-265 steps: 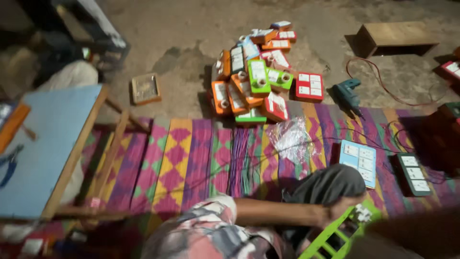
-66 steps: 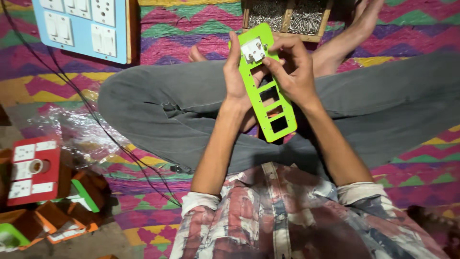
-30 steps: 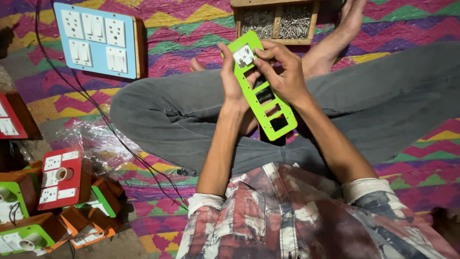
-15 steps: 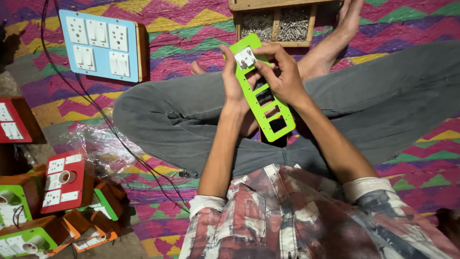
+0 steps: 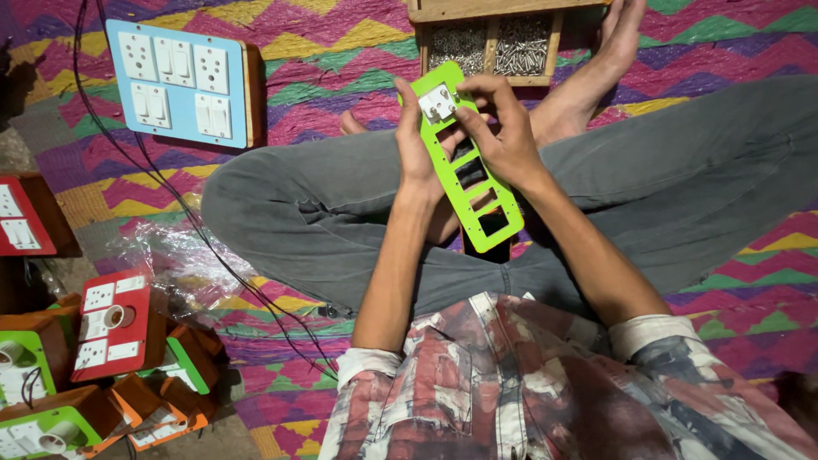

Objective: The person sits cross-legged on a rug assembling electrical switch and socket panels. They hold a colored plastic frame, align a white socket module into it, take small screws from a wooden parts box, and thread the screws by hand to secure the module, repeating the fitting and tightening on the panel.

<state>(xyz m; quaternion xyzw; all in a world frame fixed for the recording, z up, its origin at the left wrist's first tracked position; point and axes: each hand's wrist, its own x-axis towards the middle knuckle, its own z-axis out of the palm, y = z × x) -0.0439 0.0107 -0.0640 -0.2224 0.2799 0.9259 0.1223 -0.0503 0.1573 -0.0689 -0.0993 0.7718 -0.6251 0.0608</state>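
both hands [image 5: 460, 140] grip the green plate [image 5: 467, 170] — held between them.

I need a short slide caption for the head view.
Both hands, left hand and right hand, hold a green switch plate over crossed legs.
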